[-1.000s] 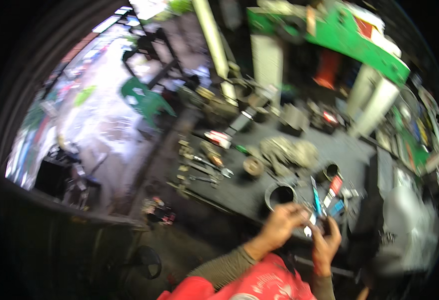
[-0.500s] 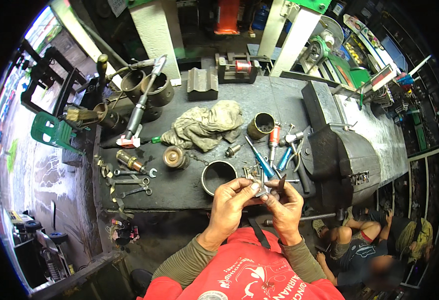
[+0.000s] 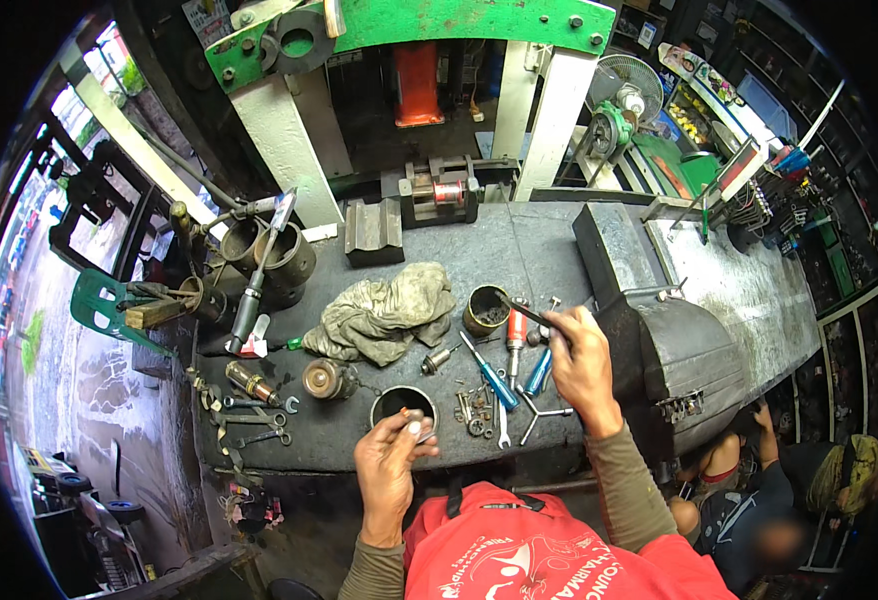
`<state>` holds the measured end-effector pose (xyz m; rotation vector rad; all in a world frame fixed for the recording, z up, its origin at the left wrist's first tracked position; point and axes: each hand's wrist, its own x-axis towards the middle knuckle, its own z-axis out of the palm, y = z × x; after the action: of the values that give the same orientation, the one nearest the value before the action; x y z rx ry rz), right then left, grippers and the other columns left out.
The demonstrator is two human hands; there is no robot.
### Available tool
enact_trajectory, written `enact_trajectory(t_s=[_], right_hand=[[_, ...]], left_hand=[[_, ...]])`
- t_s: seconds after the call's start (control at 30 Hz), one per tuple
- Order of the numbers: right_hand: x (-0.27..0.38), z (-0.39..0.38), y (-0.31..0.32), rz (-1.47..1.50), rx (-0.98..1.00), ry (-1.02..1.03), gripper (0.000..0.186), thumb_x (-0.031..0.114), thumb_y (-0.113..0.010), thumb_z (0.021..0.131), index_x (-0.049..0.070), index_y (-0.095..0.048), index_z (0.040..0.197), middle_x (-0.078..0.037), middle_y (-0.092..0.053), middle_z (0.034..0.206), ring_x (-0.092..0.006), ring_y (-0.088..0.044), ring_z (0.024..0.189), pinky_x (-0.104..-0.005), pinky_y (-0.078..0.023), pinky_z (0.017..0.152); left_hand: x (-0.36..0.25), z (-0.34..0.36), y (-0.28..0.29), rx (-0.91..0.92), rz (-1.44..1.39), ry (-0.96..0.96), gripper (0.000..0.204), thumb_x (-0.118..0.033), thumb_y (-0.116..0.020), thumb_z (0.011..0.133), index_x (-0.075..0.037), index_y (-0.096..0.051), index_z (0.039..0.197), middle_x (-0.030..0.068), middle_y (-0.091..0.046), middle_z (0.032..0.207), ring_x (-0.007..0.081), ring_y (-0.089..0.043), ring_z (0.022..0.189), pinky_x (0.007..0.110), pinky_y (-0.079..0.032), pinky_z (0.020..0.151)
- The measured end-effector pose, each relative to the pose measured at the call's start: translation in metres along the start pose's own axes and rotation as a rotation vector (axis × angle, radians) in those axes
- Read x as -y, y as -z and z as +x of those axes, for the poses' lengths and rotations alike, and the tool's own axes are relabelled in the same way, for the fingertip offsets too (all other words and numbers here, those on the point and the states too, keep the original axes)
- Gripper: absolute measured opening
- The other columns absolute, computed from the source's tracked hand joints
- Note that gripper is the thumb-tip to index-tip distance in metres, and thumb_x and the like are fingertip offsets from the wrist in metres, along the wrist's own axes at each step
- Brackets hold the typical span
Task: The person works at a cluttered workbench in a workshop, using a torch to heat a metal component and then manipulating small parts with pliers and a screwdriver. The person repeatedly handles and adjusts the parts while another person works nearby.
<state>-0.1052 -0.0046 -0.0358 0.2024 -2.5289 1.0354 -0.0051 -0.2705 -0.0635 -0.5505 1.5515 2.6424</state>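
My right hand [image 3: 583, 368] grips a dark, narrow stick-like tool [image 3: 529, 313], whose far end reaches the mouth of a small open can [image 3: 473, 323]. The can's inside looks dark and grimy. My left hand [image 3: 389, 468] is closed in a pinch in front of a wide metal cylinder [image 3: 375, 402]. What lies between those fingertips is too small to make out. Between the hands, small bolts and rings [image 3: 474, 408] lie on the bench beside a wrench [image 3: 504, 432]. A blue-handled screwdriver [image 3: 494, 376] and a red-bodied tool [image 3: 516, 338] lie near the can.
A crumpled grey rag [image 3: 384, 315] covers the middle of the dark bench [image 3: 519, 240]. Wrenches [image 3: 256, 430] and a round metal part [image 3: 327, 379] lie left. A large vise [image 3: 674, 350] stands right; a green press frame [image 3: 479, 25] rises behind. Another person [image 3: 759, 490] crouches lower right.
My hands have parted: the right went forward and right with the dark tool to the can, the left moved left and slightly down. The view has tilted upward.
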Motion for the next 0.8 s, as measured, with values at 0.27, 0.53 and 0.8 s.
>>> enact_trajectory(t_s=[0.27,0.53,0.8], right_hand=[[-0.037,0.055,-0.073,-0.249,0.194,-0.067,0.013,0.009,-0.070,0.084,0.000,-0.070,0.093,-0.019,-0.062,0.098,-0.0417,-0.066,0.092,-0.0504,-0.054,0.082],[-0.053,0.066,-0.122,-0.471,0.314,0.062,0.018,0.021,-0.070,0.084,0.004,-0.074,0.087,-0.017,-0.067,0.093,-0.0380,-0.069,0.093,-0.0492,-0.057,0.079],[-0.057,0.060,-0.122,-0.376,0.304,-0.131,0.021,0.022,-0.073,0.084,0.006,-0.078,0.097,-0.017,-0.071,0.101,-0.0381,-0.070,0.097,-0.0497,-0.056,0.086]], left_hand=[[0.000,-0.029,0.038,-0.234,0.023,-0.026,0.026,0.000,-0.064,0.097,0.007,-0.061,0.122,0.0181,-0.073,0.095,0.0205,-0.073,0.075,0.028,-0.063,0.063],[-0.012,-0.046,0.077,-0.303,0.092,-0.048,0.030,0.001,-0.065,0.095,0.008,-0.062,0.124,0.0172,-0.072,0.095,0.0199,-0.072,0.076,0.028,-0.062,0.063],[-0.022,-0.046,0.101,-0.334,0.094,-0.085,0.027,0.001,-0.064,0.096,0.008,-0.063,0.122,0.0134,-0.070,0.093,0.0169,-0.069,0.074,0.027,-0.060,0.062]])
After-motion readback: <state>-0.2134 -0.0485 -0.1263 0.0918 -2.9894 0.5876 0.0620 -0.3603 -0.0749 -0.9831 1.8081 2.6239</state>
